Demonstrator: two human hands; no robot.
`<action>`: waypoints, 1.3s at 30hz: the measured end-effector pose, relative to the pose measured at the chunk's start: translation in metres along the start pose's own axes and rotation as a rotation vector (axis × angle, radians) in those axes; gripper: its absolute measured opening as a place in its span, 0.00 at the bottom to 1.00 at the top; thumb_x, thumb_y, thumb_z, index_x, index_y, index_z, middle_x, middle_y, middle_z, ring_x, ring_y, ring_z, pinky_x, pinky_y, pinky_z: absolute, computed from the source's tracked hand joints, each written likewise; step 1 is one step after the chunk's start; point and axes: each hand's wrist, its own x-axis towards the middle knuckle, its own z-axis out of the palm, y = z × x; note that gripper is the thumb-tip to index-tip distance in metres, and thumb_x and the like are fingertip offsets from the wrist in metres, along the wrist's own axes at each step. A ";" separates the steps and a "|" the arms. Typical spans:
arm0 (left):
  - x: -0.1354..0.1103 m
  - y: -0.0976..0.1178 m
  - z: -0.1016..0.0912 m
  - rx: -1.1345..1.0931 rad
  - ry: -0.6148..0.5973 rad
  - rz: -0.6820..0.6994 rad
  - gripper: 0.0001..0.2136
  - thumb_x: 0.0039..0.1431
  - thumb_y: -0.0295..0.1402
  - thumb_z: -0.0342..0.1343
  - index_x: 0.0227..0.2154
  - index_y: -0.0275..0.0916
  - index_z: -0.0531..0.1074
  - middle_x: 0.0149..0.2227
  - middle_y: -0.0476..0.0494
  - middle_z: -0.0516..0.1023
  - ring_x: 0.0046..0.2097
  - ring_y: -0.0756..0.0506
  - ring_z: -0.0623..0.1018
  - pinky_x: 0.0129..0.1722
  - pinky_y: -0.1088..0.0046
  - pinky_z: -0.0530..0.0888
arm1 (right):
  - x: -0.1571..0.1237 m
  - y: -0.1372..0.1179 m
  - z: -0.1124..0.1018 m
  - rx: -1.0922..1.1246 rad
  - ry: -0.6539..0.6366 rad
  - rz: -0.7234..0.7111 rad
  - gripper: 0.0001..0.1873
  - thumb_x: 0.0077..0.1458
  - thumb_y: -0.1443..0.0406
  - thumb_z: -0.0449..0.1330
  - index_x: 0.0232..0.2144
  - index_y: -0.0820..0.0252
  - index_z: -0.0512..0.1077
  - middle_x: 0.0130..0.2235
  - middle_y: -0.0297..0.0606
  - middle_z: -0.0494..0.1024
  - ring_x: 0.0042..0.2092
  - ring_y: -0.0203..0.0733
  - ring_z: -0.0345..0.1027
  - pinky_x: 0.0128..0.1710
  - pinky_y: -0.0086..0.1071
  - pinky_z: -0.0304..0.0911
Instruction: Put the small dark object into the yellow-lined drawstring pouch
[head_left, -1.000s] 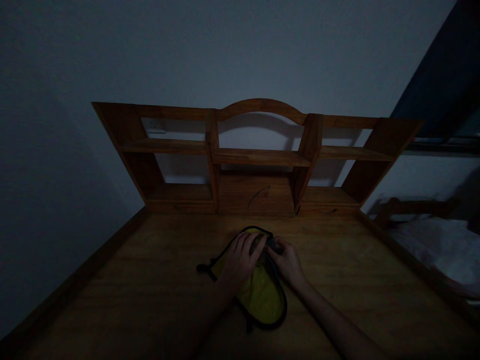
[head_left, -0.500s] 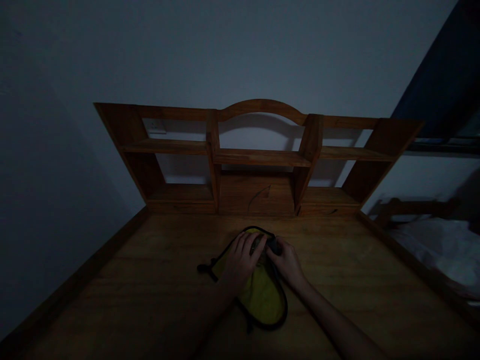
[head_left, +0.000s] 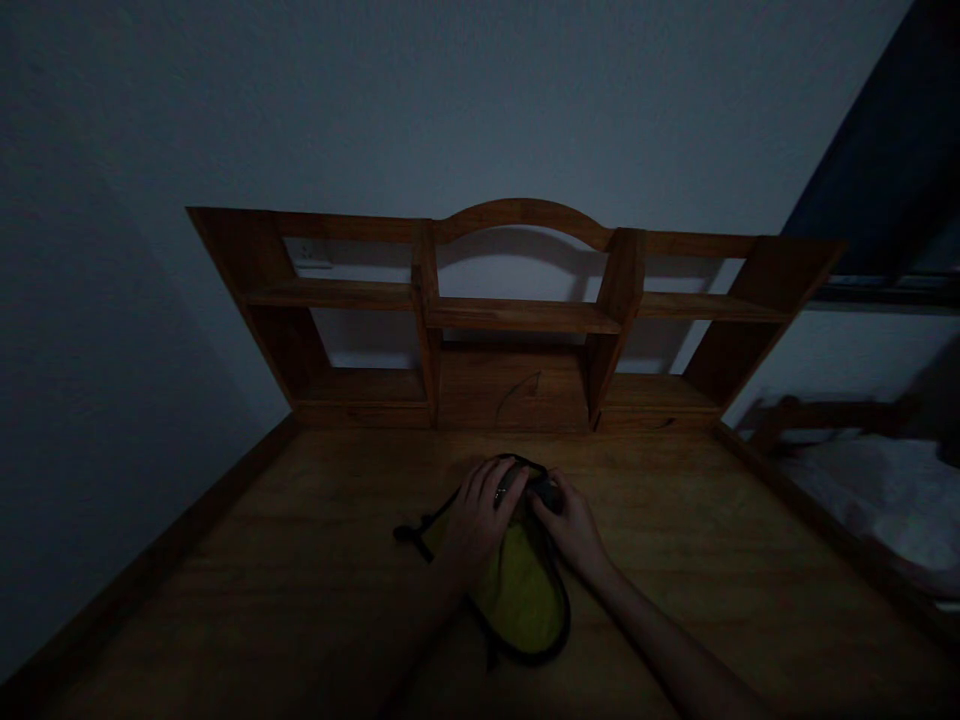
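A yellow-green cloth piece with black edging [head_left: 525, 590] lies flat on the wooden desk, its rounded end towards me. Short black straps stick out at its left and near sides. My left hand [head_left: 480, 505] rests over its far part, fingers curled round a dark thing with small pale marks [head_left: 504, 490]. From the other side, my right hand [head_left: 574, 520] pinches a dark, thick lump [head_left: 549, 494] between thumb and fingers at the far right edge of the cloth. Dim light leaves it uncertain whether both dark parts belong to one object.
A wooden shelf unit [head_left: 525, 316] with several compartments stands along the back of the desk [head_left: 315, 560], against a pale wall [head_left: 480, 110]. To the right, beyond the desk's raised edge, are a bed with pale bedding [head_left: 885, 500] and a dark window [head_left: 885, 180].
The cloth's near end has shifted slightly left. My left fingers have moved a little, showing more of the dark thing with pale marks. My right hand keeps its pinch.
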 end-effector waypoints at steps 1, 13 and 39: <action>0.000 0.000 0.000 -0.004 0.005 0.003 0.26 0.58 0.22 0.46 0.60 0.39 0.58 0.58 0.35 0.63 0.59 0.37 0.64 0.58 0.53 0.63 | 0.000 0.000 0.000 0.006 -0.001 -0.003 0.11 0.55 0.62 0.58 0.41 0.58 0.69 0.36 0.37 0.78 0.36 0.43 0.72 0.36 0.33 0.66; -0.001 0.001 -0.002 -0.068 0.002 -0.070 0.27 0.55 0.22 0.50 0.59 0.37 0.58 0.58 0.34 0.63 0.59 0.37 0.63 0.57 0.56 0.64 | 0.001 -0.011 -0.002 0.191 -0.067 0.010 0.12 0.55 0.60 0.58 0.39 0.58 0.74 0.38 0.37 0.78 0.40 0.46 0.71 0.41 0.35 0.64; -0.001 0.005 0.007 -0.485 0.138 -0.322 0.38 0.47 0.34 0.66 0.58 0.40 0.51 0.56 0.36 0.61 0.59 0.39 0.64 0.57 0.56 0.66 | 0.004 -0.016 -0.006 0.952 -0.304 0.524 0.12 0.53 0.60 0.63 0.38 0.61 0.76 0.38 0.38 0.81 0.38 0.40 0.73 0.41 0.30 0.63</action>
